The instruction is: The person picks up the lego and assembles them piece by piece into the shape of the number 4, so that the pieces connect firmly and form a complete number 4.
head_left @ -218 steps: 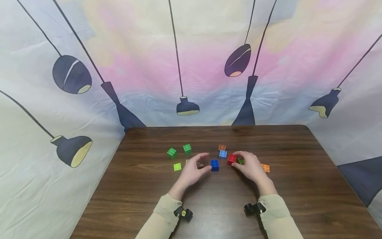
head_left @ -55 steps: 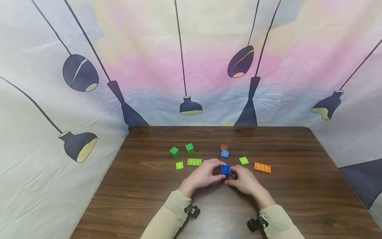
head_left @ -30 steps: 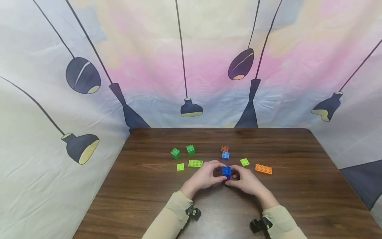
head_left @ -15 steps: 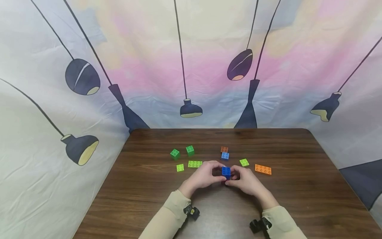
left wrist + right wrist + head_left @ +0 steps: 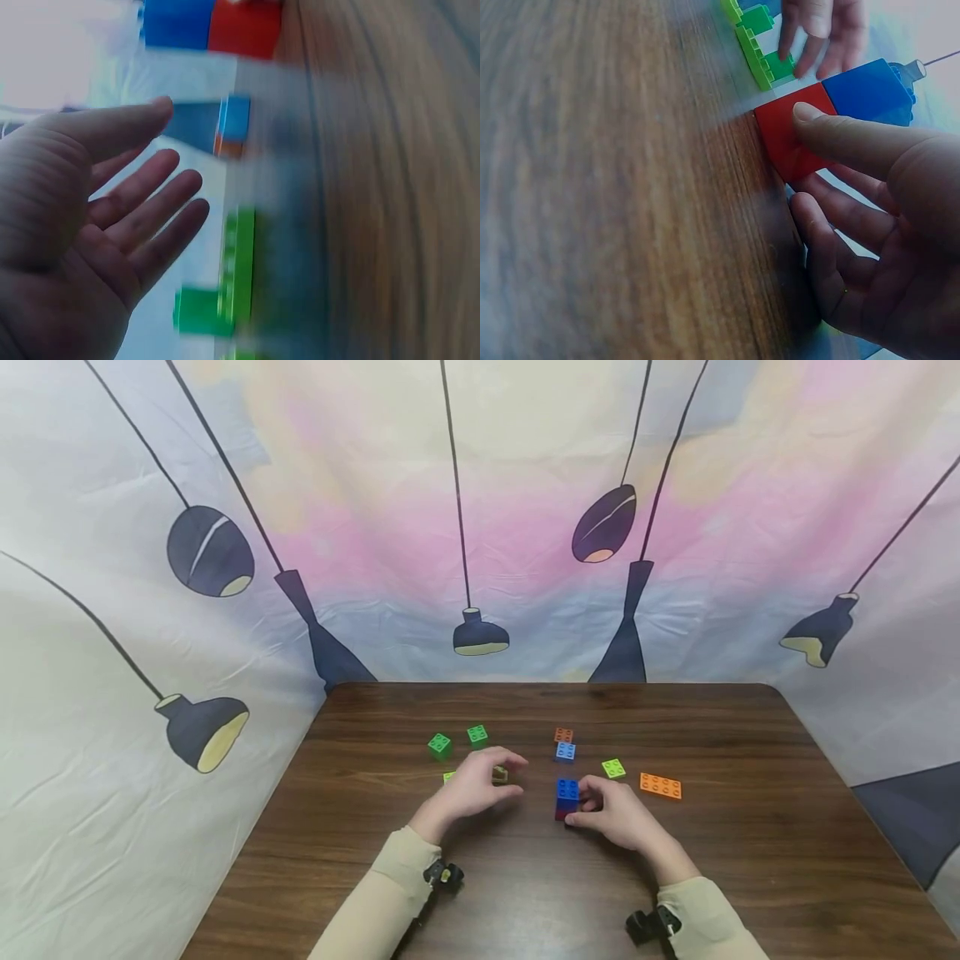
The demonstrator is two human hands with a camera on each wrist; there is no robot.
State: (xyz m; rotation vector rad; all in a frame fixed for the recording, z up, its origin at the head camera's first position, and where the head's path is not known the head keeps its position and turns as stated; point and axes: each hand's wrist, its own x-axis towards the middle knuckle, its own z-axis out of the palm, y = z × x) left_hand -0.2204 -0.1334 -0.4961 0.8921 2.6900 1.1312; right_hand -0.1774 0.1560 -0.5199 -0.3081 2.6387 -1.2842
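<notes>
Blue brick (image 5: pixel 567 794): seated upright on red brick (image 5: pixel 561 815). Right hand (image 5: pixel 617 814): pinching red brick from its right, probably to keep it steady beneath. Left hand (image 5: pixel 471 783): wide, holding nothing, left of red brick and near lime plate (image 5: pixel 241 266), perhaps not needed for support.

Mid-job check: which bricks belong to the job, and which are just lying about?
Job in hand:
red brick, in the right grip
dark blue brick, stacked on it

Apparently lying about:
two green bricks
two small lime bricks
long lime brick, near the left grip
light blue brick
rust brick
orange brick
</notes>
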